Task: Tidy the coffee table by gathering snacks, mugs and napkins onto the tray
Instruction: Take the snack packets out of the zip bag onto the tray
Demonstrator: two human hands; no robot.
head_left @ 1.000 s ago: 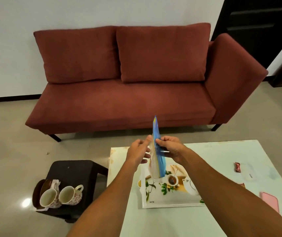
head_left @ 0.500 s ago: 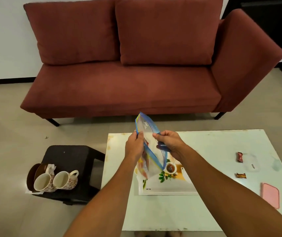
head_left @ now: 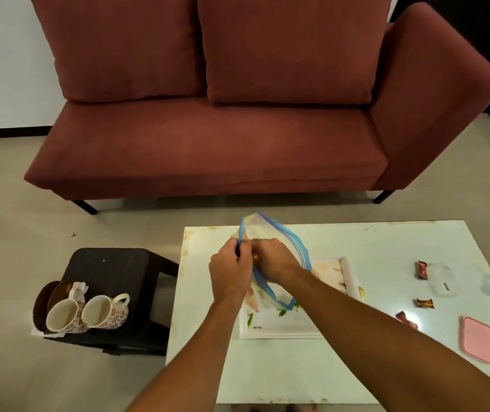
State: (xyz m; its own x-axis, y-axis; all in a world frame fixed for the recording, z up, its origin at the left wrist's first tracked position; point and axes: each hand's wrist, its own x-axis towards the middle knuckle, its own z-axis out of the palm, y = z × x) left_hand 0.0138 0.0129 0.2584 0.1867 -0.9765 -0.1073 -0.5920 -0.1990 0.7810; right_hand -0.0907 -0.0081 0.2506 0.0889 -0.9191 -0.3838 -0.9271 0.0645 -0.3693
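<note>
Now, at the lower left of the frame, two flowered mugs point(head_left: 65, 315) and a crumpled napkin point(head_left: 78, 291) are seen on a black stool point(head_left: 110, 272), off the coffee table point(head_left: 267, 370). Near the middle, a clear zip bag point(head_left: 279, 242) with a blue rim is held up over the white flowered tray point(head_left: 279, 328), which lies on the table. The bag's rim is pinched by the left hand point(head_left: 232, 275). The right hand point(head_left: 273, 260) is tucked into the bag's open mouth. Its fingers are hidden by the left hand, so it cannot be told if anything is gripped. Some snacks can be made out inside the bag. At the right of the frame, three small wrapped candies point(head_left: 424, 303) are seen loose on the table, well apart from the tray, near a pink flat thing point(head_left: 477, 343). The snack step seems to be in hand. Next, the bag should probably be set down on the tray. Then the candies would need to be picked up one by one with a small pinch.
</note>
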